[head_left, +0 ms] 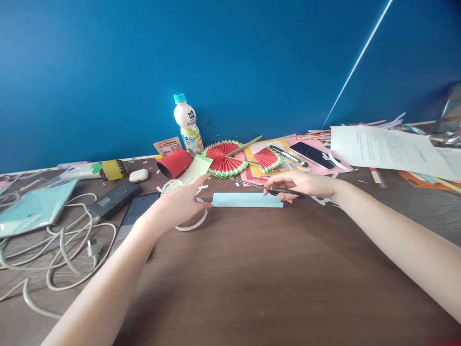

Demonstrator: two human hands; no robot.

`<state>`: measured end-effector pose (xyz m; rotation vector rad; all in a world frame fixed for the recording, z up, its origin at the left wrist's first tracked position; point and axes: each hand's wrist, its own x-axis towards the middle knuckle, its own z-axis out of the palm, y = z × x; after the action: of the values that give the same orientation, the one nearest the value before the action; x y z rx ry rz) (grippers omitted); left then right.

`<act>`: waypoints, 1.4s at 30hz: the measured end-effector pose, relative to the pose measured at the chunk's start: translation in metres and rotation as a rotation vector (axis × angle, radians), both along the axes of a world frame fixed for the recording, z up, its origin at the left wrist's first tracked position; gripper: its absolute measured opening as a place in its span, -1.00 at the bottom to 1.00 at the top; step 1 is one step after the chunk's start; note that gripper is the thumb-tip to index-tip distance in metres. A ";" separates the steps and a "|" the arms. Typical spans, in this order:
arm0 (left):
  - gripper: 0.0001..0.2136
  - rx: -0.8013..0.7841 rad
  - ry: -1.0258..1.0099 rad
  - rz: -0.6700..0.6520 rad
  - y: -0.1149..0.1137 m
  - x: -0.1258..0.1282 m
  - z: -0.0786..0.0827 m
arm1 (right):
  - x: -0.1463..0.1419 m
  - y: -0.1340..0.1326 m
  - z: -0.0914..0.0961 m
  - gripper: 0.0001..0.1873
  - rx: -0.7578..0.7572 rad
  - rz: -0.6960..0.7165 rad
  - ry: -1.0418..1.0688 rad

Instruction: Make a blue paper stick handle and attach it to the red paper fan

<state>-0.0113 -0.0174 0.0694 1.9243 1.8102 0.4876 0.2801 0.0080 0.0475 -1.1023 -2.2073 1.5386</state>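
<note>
My right hand [288, 185] grips black-handled scissors [277, 191], with the thin blades pointing left above the far edge of a folded light-blue paper strip [248, 200]. The strip lies flat on the table. Beside its left end, my left hand [183, 199] is open, with forefinger and thumb apart. The thumb tip is close to the strip's corner; I cannot tell whether it touches. Partly hidden under the left hand are a white ring-shaped item [194, 226] and a pale green paper [196, 168].
Behind the hands are pleated red-and-green paper fans [223, 158], a red cup-like object [175, 163], a drink bottle [189, 125] and a phone [313, 154]. White cables [68, 250] and a black adapter [115, 199] lie left. Printed sheets [389, 150] lie right, before a blue wall.
</note>
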 end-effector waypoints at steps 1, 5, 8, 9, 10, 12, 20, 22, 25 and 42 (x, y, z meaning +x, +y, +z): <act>-0.54 0.073 0.043 0.011 0.000 0.001 0.002 | -0.001 0.000 0.000 -0.65 0.000 0.000 0.001; -0.74 0.247 -0.062 0.010 0.004 0.007 0.004 | -0.005 0.000 -0.002 -0.63 0.021 0.003 0.013; -0.79 0.215 -0.279 0.040 0.005 0.011 0.000 | -0.007 -0.001 -0.004 -0.63 0.039 -0.014 0.042; -0.80 0.197 -0.332 0.058 0.005 0.012 -0.002 | -0.008 -0.002 -0.004 -0.62 0.037 -0.020 0.052; -0.81 0.181 -0.378 0.070 0.004 0.012 -0.003 | -0.008 -0.002 -0.004 -0.62 0.035 -0.022 0.060; -0.83 0.171 -0.470 0.070 0.003 0.014 -0.005 | -0.009 -0.003 -0.005 -0.62 0.030 -0.017 0.070; -0.59 0.020 -0.942 0.106 -0.002 0.026 -0.010 | -0.020 -0.010 -0.010 -0.65 0.019 0.060 0.121; -0.64 -0.022 -1.068 0.156 -0.002 0.031 -0.014 | -0.027 -0.015 -0.012 -0.63 0.044 0.067 0.109; -0.70 -0.089 -1.239 0.192 -0.004 0.037 -0.020 | -0.038 -0.024 -0.013 -0.63 0.171 0.025 0.037; -0.81 -0.153 -1.388 0.125 -0.011 0.045 -0.025 | -0.051 -0.037 -0.014 -0.62 0.273 -0.072 -0.021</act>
<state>0.0332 -0.0286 0.0444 0.8393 0.9395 1.2532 0.2292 -0.0292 0.0333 -1.1014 -2.2795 1.1594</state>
